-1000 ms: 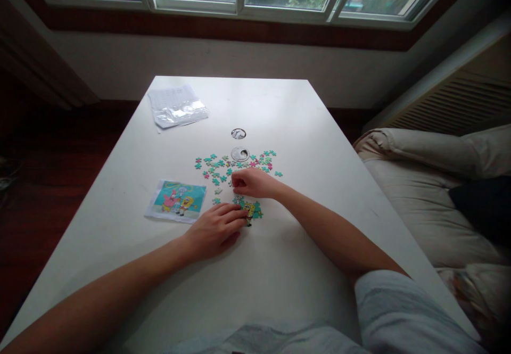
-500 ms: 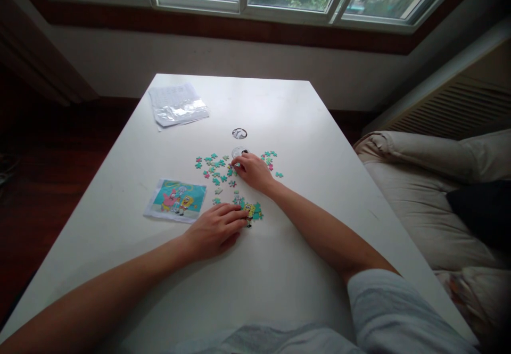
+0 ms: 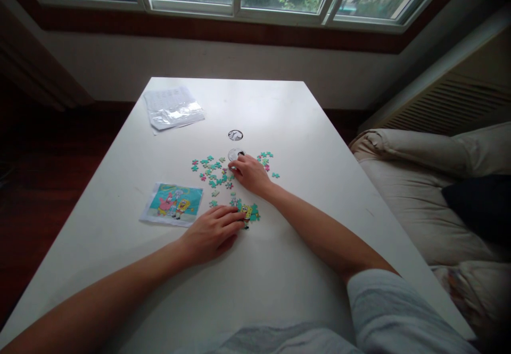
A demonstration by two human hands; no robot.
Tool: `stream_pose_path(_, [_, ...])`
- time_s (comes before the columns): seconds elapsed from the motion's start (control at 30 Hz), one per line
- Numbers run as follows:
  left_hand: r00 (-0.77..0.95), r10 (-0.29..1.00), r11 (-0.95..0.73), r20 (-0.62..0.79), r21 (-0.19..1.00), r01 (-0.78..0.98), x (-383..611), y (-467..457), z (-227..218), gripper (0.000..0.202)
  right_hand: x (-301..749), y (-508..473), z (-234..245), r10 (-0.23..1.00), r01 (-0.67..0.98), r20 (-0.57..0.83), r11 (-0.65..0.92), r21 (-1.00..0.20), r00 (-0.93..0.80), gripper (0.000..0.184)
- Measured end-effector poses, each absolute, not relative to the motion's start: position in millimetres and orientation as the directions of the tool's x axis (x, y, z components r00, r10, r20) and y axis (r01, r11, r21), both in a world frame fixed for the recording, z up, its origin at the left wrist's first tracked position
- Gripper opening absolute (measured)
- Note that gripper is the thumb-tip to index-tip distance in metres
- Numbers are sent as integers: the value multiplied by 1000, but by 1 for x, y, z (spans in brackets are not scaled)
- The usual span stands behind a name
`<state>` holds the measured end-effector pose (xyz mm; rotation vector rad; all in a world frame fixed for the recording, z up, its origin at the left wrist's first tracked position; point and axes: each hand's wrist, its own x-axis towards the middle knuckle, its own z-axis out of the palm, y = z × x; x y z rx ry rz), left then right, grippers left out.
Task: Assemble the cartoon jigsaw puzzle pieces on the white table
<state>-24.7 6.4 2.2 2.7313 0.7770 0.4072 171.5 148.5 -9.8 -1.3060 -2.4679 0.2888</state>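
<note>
My left hand (image 3: 215, 230) lies flat with its fingers stretched out. Its fingertips rest on the left part of a joined jigsaw section (image 3: 251, 213), which shows a yellow cartoon figure on teal. Farther out, my right hand (image 3: 250, 174) is among loose jigsaw pieces (image 3: 217, 180), its fingers bent and drawn together at the tips. Whatever is between those fingertips is too small to make out. The pieces are mostly teal, some pink, and spread on both sides of the right hand. Left of my left hand lies a picture sheet (image 3: 175, 203) with cartoon figures.
A white table (image 3: 279, 290) carries everything. Beyond the right hand are a round clear disc (image 3: 235, 154) and a round dark-rimmed opening or inset (image 3: 235, 135). Clear plastic bags with paper (image 3: 173, 108) lie at the far left. A cushioned sofa (image 3: 399, 194) stands to the right.
The camera view has shifted slightly. My right hand stays by the loose pieces with its fingertips moved only a little; my left hand stays on the joined section.
</note>
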Motion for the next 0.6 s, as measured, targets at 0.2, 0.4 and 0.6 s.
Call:
stream_pose_path(0.2, [821,543,-819,179,331,469,-25,6,3,34,170,137,-3,818,785,171,575,-231,-549,23])
stream_pose_path(0.4, [821,544,-818,176,328,472,-25,6,3,34,182,118,16,821,810,74,571,-131,-567,23])
stream_pose_path(0.6, [815,556,-811,163,320,489,-23,6,7,34,201,111,34,804,815,-131,565,-132,-579,22])
